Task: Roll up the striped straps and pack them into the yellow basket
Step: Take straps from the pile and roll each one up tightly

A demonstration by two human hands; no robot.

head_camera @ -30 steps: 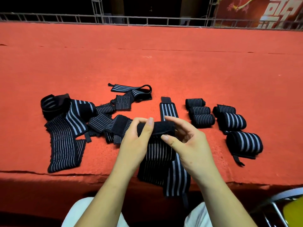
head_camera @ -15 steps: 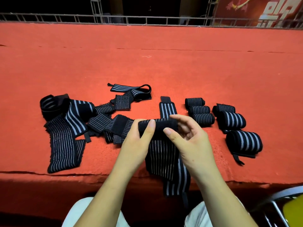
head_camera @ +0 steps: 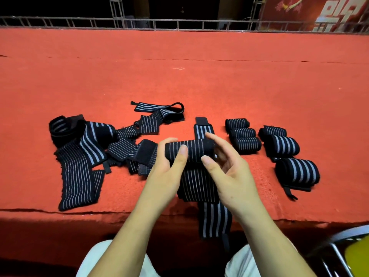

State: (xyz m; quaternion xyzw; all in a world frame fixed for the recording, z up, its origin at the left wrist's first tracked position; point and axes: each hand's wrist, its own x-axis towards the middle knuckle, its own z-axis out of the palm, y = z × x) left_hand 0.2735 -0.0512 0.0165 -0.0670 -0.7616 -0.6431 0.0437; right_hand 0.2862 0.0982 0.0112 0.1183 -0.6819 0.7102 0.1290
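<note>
Striped strap (head_camera: 189,150) lay crosswise between the two hands near the front of the red carpeted ledge (head_camera: 179,76). Its rolled part was a fat cylinder showing thin pale lines, and its unrolled tail (head_camera: 196,186) ran back toward the person. The left hand (head_camera: 165,176) gripped the roll's left end, thumb on the near face and fingers curled over the top. The right hand (head_camera: 229,176) was looser: its thumb tip touched the roll's near side while the fingers arched, spread, over the right end without clamping. Whether they met the far side could not be told.

A second before, only the plain black fastening end had been folded over. Since then the roll had taken in striped cloth and thickened, and the right fingers had lifted out of a pinch, probably a regrip between turns. Rolling was well begun, with a good length of tail left.

A bolder-striped strap (head_camera: 214,220) lay beneath and hung over the ledge's edge. To the right sat the finished rolls: three slim ones (head_camera: 242,134) and three thicker ones (head_camera: 281,145). The loose tangle (head_camera: 79,156) waited on the left. A yellow corner, likely the basket (head_camera: 357,254), showed at lower right. With the rolls out on the ledge, packing seemed not yet started.
</note>
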